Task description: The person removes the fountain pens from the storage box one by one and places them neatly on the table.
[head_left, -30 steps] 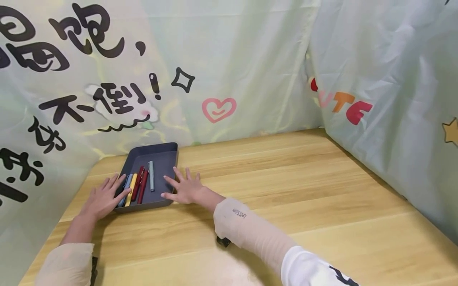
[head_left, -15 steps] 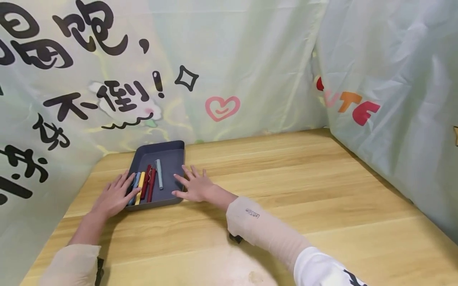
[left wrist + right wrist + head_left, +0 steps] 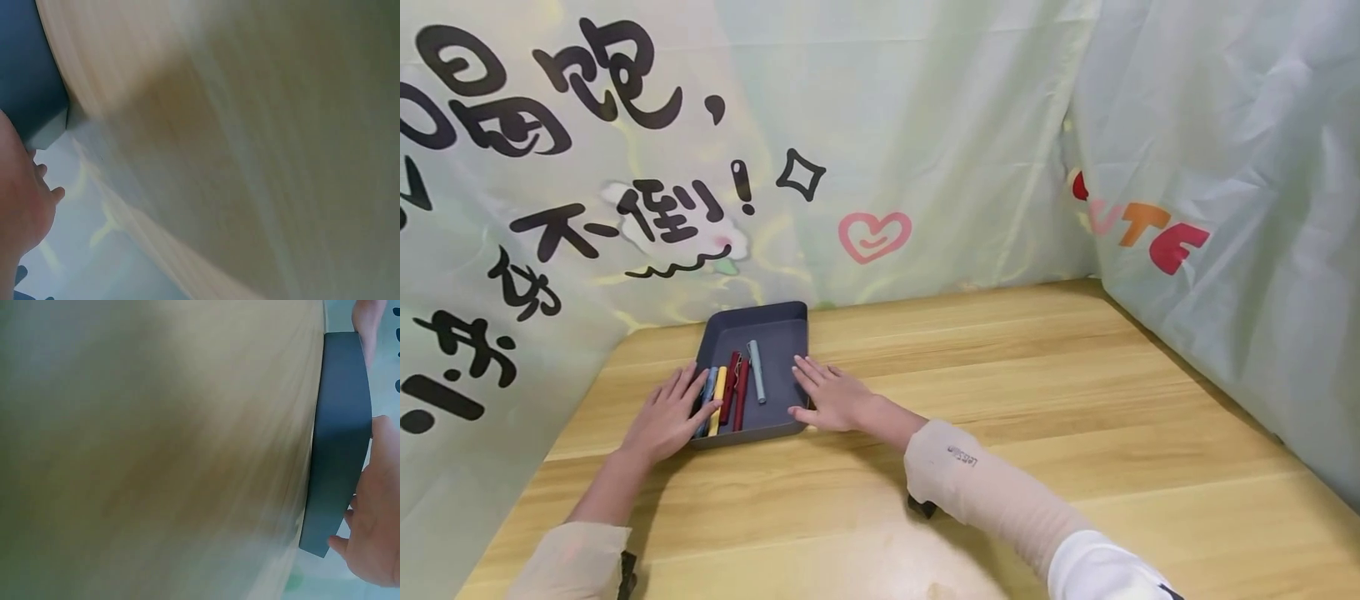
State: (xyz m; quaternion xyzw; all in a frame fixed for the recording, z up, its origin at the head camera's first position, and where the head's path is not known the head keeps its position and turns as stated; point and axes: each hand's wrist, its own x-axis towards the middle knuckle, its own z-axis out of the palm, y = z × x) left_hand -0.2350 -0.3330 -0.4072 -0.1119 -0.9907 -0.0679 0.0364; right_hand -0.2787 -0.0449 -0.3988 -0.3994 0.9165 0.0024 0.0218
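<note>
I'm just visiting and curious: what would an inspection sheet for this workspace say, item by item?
Surface: wood-grain tabletop, glare toward the front.
Job's things: dark tray holding two dark red pens, a yellow pen, a grey-blue pen and at least one blue pen, partly hidden.
Clutter: nothing seen.
Grippers: bare hands; left hand over the left rim, right hand over the right.
Cables: nothing seen.
Surroundings: pale printed fabric behind and at right.
</note>
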